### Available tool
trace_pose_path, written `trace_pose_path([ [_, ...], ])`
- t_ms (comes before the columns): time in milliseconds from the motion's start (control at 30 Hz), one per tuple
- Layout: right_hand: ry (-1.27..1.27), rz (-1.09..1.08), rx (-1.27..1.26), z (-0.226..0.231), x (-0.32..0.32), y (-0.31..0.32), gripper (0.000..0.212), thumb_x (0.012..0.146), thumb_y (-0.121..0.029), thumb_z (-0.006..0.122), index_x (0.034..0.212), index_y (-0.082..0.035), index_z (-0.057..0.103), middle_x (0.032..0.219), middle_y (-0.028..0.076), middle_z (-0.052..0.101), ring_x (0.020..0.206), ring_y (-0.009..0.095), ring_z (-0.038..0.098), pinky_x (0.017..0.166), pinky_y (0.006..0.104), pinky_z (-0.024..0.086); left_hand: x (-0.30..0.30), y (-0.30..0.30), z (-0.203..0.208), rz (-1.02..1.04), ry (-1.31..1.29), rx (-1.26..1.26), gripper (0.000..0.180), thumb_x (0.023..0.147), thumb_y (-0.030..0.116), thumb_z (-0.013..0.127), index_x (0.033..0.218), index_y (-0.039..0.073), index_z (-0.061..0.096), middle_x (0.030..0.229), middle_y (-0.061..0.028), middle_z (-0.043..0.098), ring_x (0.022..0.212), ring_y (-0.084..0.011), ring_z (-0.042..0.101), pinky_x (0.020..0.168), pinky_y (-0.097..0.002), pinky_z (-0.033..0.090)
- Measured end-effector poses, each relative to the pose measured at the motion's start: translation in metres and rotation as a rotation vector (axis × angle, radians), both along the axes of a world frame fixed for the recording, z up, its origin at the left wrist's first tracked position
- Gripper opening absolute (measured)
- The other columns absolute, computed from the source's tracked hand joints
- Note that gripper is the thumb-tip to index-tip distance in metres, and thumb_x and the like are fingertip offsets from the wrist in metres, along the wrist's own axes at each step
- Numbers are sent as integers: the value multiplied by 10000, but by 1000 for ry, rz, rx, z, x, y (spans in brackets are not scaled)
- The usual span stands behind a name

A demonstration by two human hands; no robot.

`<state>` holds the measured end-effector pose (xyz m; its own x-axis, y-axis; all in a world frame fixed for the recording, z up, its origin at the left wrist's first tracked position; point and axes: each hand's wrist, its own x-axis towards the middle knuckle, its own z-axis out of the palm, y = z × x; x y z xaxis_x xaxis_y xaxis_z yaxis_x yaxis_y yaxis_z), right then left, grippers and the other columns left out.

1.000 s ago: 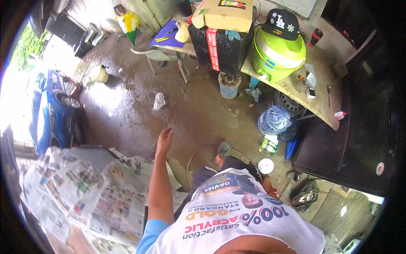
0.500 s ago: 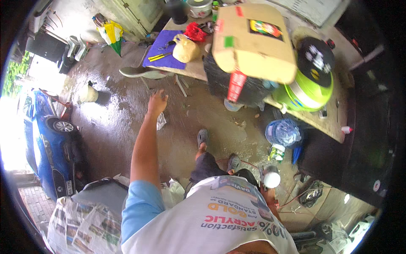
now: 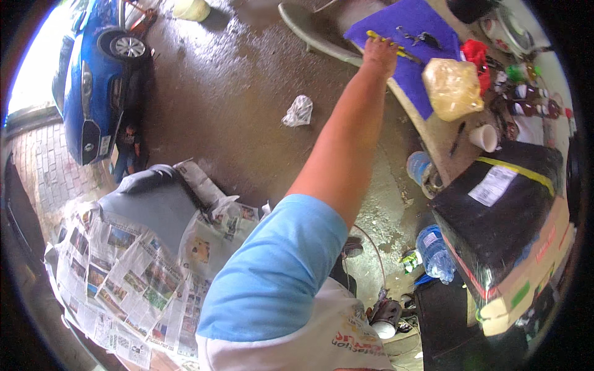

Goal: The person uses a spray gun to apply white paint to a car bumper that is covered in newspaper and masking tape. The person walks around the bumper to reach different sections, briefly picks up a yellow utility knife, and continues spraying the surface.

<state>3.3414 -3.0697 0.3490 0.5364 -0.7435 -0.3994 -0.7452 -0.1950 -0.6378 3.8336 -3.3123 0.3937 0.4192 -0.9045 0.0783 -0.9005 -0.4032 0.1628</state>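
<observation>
My left arm reaches out to the far right, over the table's edge. At its end, my left hand [image 3: 378,59] has its fingers curled over a slim yellow-handled tool [image 3: 402,52], which lies on a purple sheet [image 3: 405,86]. Whether the tool is lifted is not clear. Beside it on the sheet are small dark metal items [image 3: 427,40] and a bulging yellowish plastic bag [image 3: 453,89]. Low by my shirt is what looks like a spray gun [image 3: 385,318] with a dark cup and a white end. My right hand is at it, mostly hidden by my body.
A black-wrapped box [image 3: 495,210] and a white cup [image 3: 484,138] stand on the table. Newspaper covers part of a grey panel [image 3: 148,201] at the left. A hose [image 3: 376,250] trails by my feet. A blue car [image 3: 93,93], a crouching person [image 3: 127,151] and crumpled plastic [image 3: 299,111] are beyond.
My view has swung left and my body has moved closer to the table. My left hand, empty before above the floor, is now at the yellow-handled tool.
</observation>
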Motion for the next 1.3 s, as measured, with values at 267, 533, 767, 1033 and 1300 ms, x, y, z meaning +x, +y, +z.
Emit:
trace_pose_path([
  [267, -182, 52, 151, -60, 218, -72, 294, 996, -216, 589, 1193, -34, 710, 1118, 196, 703, 1064, 368, 672, 935, 471, 522, 15, -23, 2, -61, -173, 16, 356, 929, 232, 608, 1275, 212, 688, 1199, -48, 669, 1230, -255, 579, 1024, -471, 464],
  [533, -146, -90, 101, -22, 36, 7, 298, 1020, -193, 534, 1212, -40, 702, 1151, 175, 690, 1100, 342, 659, 977, 459, 514, 2, 60, 15, -17, -340, -284, 360, 889, 161, 622, 1237, 91, 677, 1223, -195, 667, 1183, -387, 620, 1020, -500, 492],
  [767, 20, -430, -23, 40, -256, 320, 308, 1041, -173, 487, 1229, -44, 695, 1180, 157, 679, 1132, 319, 647, 1013, 448, 508, -145, 228, 26, -119, 268, -77, 382, 910, 233, 644, 1250, 62, 672, 1124, -183, 698, 1012, -363, 675, 896, -470, 538],
  [1033, -228, -725, -516, 5, -359, 501, 423, 963, -166, 644, 1374, -70, 623, 1359, 208, 628, 1274, 368, 591, 1087, 435, 474, -377, 467, -91, -439, 262, 738, 362, 1005, 312, 548, 1236, 68, 684, 1026, -149, 723, 899, -295, 698, 776, -434, 549],
  [1300, -35, -1704, -502, 150, -499, 589, 346, 894, -198, 735, 1224, -99, 705, 1235, 199, 699, 1172, 422, 643, 999, 488, 517, -652, 428, -48, -417, 486, 880, 414, 1099, 402, 429, 1126, 80, 687, 801, -62, 682, 626, -162, 637, 541, -321, 497],
])
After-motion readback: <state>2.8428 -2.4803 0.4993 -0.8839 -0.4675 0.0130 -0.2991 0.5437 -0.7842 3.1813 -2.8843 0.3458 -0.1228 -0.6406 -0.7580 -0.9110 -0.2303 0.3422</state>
